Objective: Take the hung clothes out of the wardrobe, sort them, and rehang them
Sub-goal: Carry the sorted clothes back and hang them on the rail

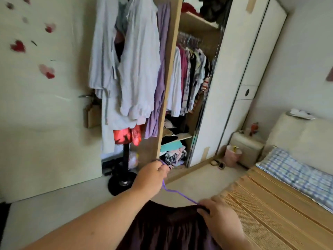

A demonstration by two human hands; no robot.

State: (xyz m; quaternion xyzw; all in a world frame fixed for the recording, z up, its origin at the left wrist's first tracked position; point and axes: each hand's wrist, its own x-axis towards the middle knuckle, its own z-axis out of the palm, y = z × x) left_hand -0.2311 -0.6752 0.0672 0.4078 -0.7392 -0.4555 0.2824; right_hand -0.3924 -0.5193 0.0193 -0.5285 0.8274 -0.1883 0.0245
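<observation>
Left hand (153,175) is fisted tight around the purple hanger (177,193) hook; right hand (219,216) at 4 o'clock pinches the dark maroon garment (169,230) onto it. No readable writing anywhere.

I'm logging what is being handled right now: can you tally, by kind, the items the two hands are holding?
Purple wire hanger: 1, hook end in the left hand, shoulder end by the right hand.
Dark maroon pleated garment: 1, gripped at its top edge by the right hand's fingers.
Total: 2
</observation>
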